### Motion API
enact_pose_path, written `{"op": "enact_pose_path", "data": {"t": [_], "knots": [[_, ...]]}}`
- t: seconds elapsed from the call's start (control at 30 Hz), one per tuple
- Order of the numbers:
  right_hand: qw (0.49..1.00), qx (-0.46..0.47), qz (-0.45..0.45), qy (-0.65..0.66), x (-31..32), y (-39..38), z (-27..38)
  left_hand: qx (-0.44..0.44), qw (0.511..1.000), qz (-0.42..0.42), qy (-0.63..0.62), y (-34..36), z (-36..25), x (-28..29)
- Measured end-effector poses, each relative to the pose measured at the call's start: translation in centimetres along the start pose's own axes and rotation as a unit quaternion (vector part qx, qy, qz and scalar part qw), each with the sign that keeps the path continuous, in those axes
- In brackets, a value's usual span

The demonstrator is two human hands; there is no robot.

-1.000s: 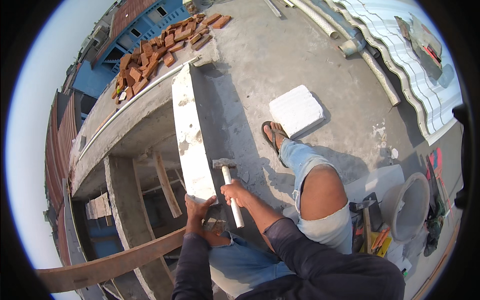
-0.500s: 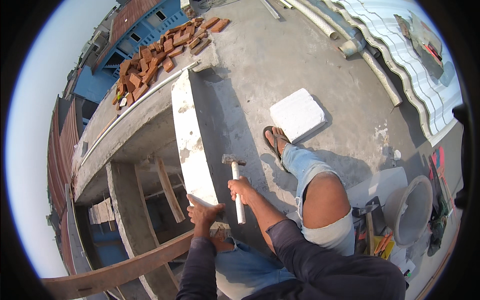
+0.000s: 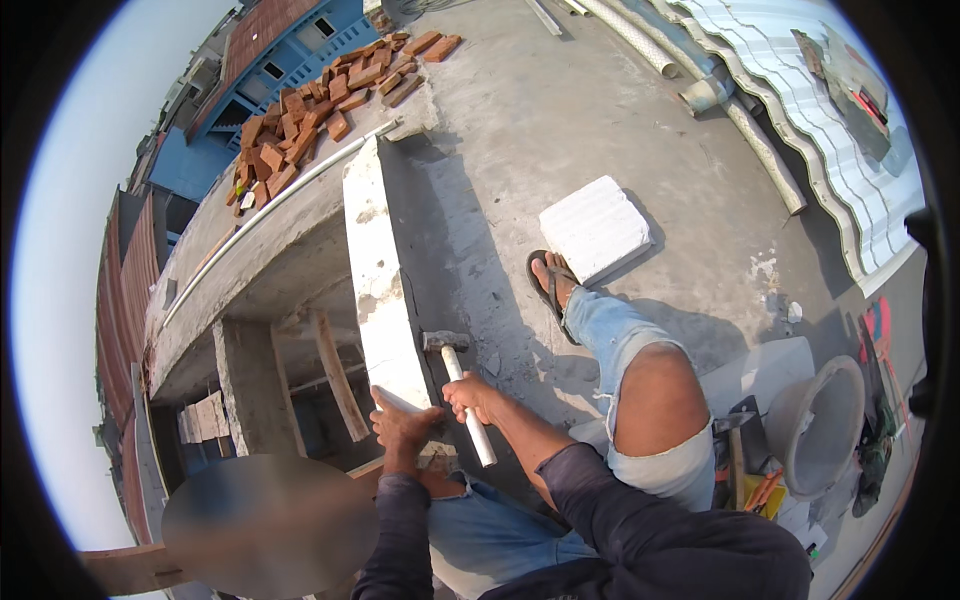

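My right hand (image 3: pixel 472 397) is closed round the pale handle of a hammer (image 3: pixel 467 405). The metal hammer head (image 3: pixel 445 341) is against or very close to the right side of a low wall (image 3: pixel 385 285) with a white, patchy top. A dark crack runs along that wall's right edge. On the near end of the wall top rests my left hand (image 3: pixel 405 425), thumb and fingers spread. Small chips (image 3: pixel 492 364) lie on the floor right of the hammer.
A white block (image 3: pixel 595 230) lies by my sandalled foot (image 3: pixel 553 290). An open drop with beams (image 3: pixel 255 390) is left of the wall. Bricks (image 3: pixel 300 125) are heaped farther off. At right are a bucket (image 3: pixel 817 428), tools and corrugated sheets (image 3: pixel 810 130). A blurred oval patch covers the lower left.
The hammer head has swung left and down to the wall's side. A crack now shows along the wall's edge, with chips on the floor. My left hand has hardly moved.
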State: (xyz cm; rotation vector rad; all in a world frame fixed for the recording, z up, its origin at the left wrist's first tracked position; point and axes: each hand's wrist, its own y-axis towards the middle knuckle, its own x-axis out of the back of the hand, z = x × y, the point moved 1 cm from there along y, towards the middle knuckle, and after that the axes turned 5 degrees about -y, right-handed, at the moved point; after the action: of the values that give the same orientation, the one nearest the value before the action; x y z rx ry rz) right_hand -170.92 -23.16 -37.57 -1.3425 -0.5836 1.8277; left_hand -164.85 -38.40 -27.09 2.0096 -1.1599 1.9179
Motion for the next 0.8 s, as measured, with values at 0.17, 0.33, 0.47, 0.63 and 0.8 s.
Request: {"op": "enact_pose_path", "data": {"t": [0.17, 0.33, 0.47, 0.63, 0.8], "knots": [[0.991, 0.087, -0.092, -0.030, 0.8, 0.5, -1.8, -0.090, 0.991, 0.050, -0.087, -2.6, 2.6, 0.3], [0.982, 0.076, -0.135, 0.103, 4.2, 0.0, -2.8, -0.195, 0.977, 0.020, -0.085, -3.9, 1.4, 0.6], [0.978, 0.006, -0.126, 0.164, 5.0, -0.5, -5.2, -0.256, 0.946, -0.003, -0.199, -6.0, 1.1, 4.6], [0.982, -0.052, -0.153, 0.092, 4.9, 0.7, -9.5, -0.303, 0.843, -0.047, -0.442, -13.4, 4.6, 11.4], [0.977, -0.113, -0.162, -0.082, 6.3, 1.0, -12.4, -0.236, 0.864, -0.089, -0.436, -26.6, 15.7, 15.4]]}}
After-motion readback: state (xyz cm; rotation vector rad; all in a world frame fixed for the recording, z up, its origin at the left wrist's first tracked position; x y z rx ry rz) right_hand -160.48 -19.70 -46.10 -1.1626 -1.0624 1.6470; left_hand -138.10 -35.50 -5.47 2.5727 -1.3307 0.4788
